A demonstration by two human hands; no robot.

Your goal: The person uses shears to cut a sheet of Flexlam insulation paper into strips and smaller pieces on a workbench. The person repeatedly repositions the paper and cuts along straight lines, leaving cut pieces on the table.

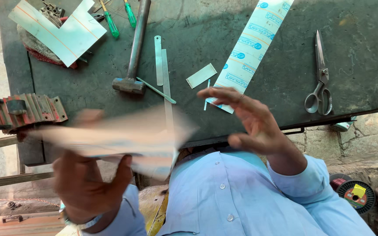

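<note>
Sheet (110,135) overhanging table edge (337,117); bare surface between hammer (133,52) and scissors (320,76).

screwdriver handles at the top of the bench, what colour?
Green, both screwdrivers, lying beside the hammer; the head view shows it.

Single head-worn view, looking steeply down, close above both hands; dark workbench (224,48) lies beyond them, the person's shirt (224,192) beneath.
</note>
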